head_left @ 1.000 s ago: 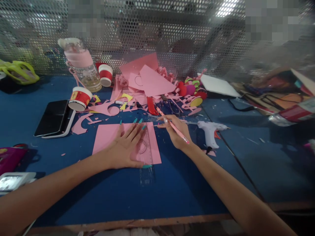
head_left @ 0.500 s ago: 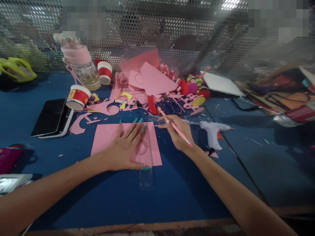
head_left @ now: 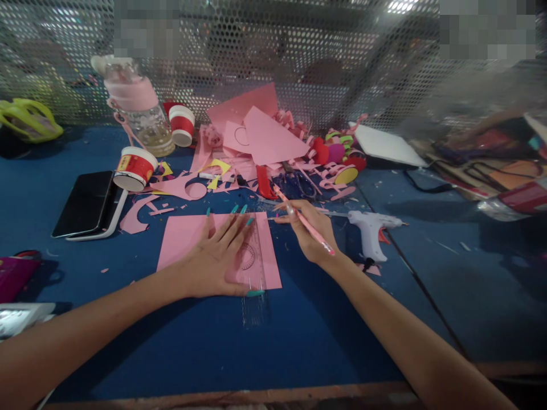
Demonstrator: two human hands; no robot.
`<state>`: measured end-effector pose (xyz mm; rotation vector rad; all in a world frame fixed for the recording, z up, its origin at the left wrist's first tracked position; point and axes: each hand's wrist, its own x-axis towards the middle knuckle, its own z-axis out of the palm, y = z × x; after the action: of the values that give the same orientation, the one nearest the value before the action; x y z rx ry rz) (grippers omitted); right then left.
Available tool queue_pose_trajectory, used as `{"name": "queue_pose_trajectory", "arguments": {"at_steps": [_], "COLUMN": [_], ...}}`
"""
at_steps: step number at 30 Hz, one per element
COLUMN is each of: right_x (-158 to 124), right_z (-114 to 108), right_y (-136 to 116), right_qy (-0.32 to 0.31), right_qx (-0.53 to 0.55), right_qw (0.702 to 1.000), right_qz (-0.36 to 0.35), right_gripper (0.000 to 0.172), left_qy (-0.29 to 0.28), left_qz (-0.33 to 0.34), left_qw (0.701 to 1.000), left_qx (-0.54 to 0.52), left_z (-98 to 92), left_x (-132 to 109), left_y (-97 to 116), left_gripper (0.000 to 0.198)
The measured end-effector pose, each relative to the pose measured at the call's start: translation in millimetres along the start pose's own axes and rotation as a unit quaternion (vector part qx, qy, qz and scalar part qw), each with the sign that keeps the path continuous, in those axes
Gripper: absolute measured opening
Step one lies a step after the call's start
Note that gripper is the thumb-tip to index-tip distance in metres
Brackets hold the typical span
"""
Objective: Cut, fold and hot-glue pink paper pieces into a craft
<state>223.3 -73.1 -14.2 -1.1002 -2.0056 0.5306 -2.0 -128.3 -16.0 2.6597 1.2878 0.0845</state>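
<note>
My left hand lies flat with fingers spread, pressing a clear ruler onto a pink sheet. The ruler runs up and down near the sheet's right side, and its near end sticks out past the sheet's lower edge. Just right of the sheet, my right hand grips a pink pencil. One end of the pencil points up and left, toward the scraps. A white glue gun lies to the right of that hand.
Pink offcuts and sheets pile up at the back, with scissors and a red-handled tool. On the left are a bottle, paper cups and a black phone. A perforated metal screen stands behind.
</note>
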Motion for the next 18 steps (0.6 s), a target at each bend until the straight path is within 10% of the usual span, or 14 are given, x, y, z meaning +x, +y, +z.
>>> {"name": "queue_pose_trajectory", "arguments": {"at_steps": [18], "right_x": [-0.7], "right_z": [0.4], "right_y": [2.1], "right_qy": [0.002], "right_qx": [-0.008], "right_qw": [1.0], "right_qz": [-0.007], "right_gripper": [0.019], "left_qy": [0.003], "left_qz": [-0.001], "left_qw": [1.0], "left_qx": [0.019], "left_z": [1.8], "left_x": [-0.2], "left_y": [0.2], "left_gripper": [0.11]}}
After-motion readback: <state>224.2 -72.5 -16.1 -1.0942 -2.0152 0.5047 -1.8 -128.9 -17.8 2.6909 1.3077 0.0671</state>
